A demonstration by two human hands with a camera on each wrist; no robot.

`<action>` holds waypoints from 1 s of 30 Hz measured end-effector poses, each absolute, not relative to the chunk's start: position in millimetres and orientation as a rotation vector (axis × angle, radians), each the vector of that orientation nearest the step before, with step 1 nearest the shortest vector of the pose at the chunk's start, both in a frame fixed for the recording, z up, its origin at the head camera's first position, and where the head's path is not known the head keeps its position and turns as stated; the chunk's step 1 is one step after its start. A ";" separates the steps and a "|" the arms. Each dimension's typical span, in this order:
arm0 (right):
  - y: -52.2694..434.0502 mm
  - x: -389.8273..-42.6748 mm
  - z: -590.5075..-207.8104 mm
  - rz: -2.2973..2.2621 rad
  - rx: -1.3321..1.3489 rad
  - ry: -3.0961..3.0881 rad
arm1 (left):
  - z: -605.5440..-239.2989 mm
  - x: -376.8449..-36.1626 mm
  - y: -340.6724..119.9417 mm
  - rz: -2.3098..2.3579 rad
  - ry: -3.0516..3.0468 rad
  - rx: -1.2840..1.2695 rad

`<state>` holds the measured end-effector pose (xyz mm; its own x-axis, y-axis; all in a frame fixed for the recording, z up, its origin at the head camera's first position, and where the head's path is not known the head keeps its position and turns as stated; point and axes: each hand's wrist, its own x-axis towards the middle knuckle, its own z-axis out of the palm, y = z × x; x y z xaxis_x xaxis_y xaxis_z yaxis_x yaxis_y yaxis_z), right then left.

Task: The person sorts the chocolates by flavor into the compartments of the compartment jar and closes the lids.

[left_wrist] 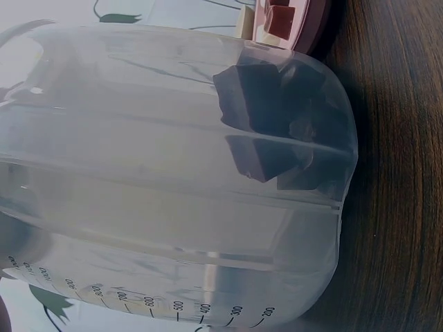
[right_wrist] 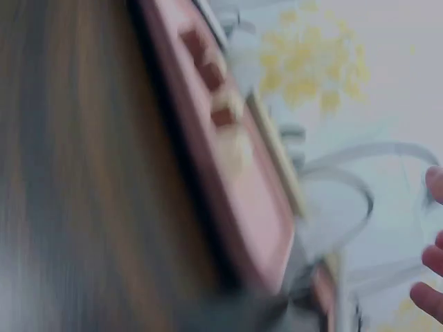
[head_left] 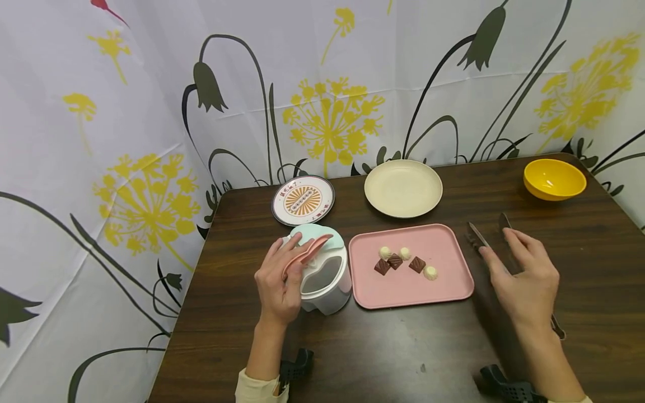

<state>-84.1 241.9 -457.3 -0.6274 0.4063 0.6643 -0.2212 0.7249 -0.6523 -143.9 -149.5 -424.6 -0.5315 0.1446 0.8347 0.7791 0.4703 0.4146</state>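
Observation:
A clear divided canister [head_left: 327, 302] with mint and pink lids stands left of the pink tray [head_left: 453, 282]. My left hand [head_left: 279, 285] pinches the raised pink lid [head_left: 309, 252] between thumb and fingers. In the left wrist view, dark pieces [left_wrist: 259, 104] lie at the bottom of the canister, behind its scale-marked wall. My right hand [head_left: 529, 280] is over what look like metal tongs [head_left: 478, 234], thumb and fingers spread apart. In the right wrist view its fingertips [right_wrist: 432, 259] show at the edge, touching nothing visible. Dark chocolates [head_left: 417, 265] and white ones [head_left: 430, 272] lie on the tray.
Behind the canister is a patterned plate [head_left: 317, 211]. A cream plate [head_left: 403, 190] stands at the table's back, and a yellow bowl [head_left: 554, 179] at the back right corner. A floral cloth [head_left: 151, 84] hangs behind the dark wooden table [head_left: 393, 352].

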 end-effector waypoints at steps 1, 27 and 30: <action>233.0 -87.8 -454.4 0.935 -0.067 -2.043 | -424.6 -143.7 -149.7 -1.070 -1.965 -0.766; 63.1 -122.7 -400.9 1.030 1.063 -2.230 | -427.3 -145.0 -150.0 -1.059 -1.904 -0.837; 64.0 -123.3 -402.7 1.026 1.068 -2.231 | -427.7 -144.7 -150.7 -1.062 -1.899 -0.869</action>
